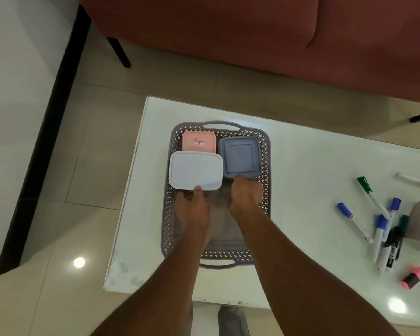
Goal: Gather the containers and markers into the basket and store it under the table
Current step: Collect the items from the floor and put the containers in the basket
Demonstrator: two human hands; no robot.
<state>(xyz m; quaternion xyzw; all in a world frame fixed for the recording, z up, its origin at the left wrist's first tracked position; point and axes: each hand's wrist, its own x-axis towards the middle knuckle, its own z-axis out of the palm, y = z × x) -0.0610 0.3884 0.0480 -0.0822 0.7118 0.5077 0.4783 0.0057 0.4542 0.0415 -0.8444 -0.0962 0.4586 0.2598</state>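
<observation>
Your left hand [194, 207] pinches the near edge of the white container [195, 170], thumb on its lid. Your right hand [246, 196] touches the blue container [240, 157], fingers hidden, grip unclear. Both sit in the basket [266, 151] beside a pink container [198, 138] labelled "18". Markers [344, 209] lie well apart on the surface [308, 190], their print unreadable.
</observation>
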